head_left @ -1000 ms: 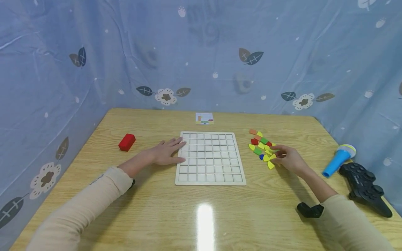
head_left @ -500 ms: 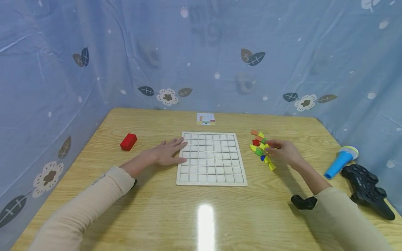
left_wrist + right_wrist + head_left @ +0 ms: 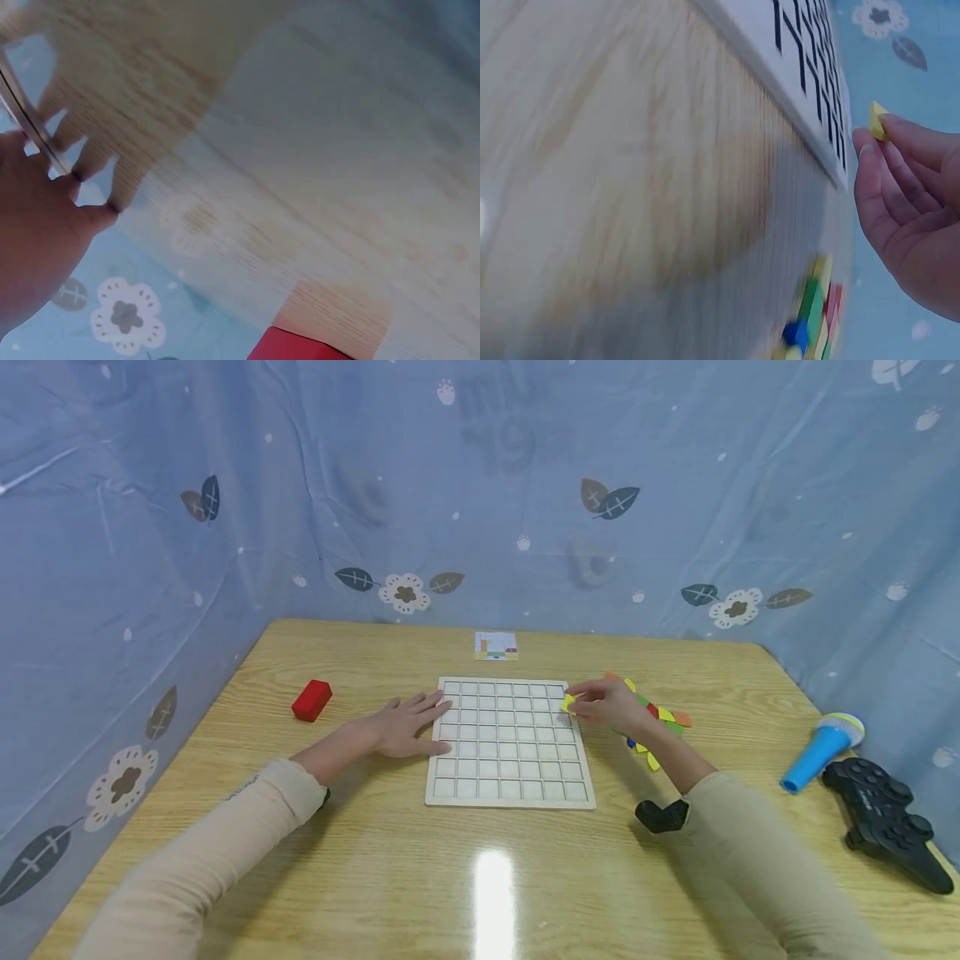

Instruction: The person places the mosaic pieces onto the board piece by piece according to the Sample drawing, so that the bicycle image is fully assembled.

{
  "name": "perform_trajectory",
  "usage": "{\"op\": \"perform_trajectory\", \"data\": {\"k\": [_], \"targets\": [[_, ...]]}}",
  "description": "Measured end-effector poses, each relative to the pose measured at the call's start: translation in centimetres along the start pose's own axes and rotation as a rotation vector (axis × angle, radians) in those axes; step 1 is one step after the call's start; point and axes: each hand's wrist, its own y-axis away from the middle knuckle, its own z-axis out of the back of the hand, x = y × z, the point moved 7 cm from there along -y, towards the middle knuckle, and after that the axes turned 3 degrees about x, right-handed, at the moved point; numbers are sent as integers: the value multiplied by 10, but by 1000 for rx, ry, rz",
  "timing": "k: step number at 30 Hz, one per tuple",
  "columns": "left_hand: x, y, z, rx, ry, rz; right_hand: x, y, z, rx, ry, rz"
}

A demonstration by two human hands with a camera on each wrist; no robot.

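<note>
A white grid board (image 3: 510,805) lies flat in the middle of the table. My left hand (image 3: 397,729) is spread out, its fingertips resting on the board's left edge. Over the board's upper right edge, my right hand (image 3: 611,706) pinches a small yellow block (image 3: 877,121) between thumb and fingers. Several small coloured blocks (image 3: 667,714) lie loosely heaped right of the board, partly hidden beneath the right hand and forearm. In the right wrist view, a blue block (image 3: 796,333) shows among them.
A small printed card (image 3: 496,646) lies behind the board. To the left sits a red block (image 3: 312,701). A blue toy microphone (image 3: 822,752) and a black game controller (image 3: 885,818) lie at the right edge of the table. A patterned blue cloth (image 3: 480,485) hangs behind.
My right hand has moved left from the heap of blocks to the board's upper right edge, carrying a yellow block. The left hand has stayed on the board's left edge.
</note>
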Motion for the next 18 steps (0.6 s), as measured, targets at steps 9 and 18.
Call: {"op": "perform_trajectory", "data": {"k": [9,18], "targets": [[-2,2,1,11,-2,-6,18,-28,-36,67,-35,-44],[-2,1,0,5,-6,-10,36,-46,-67,155,-61,-45]]}}
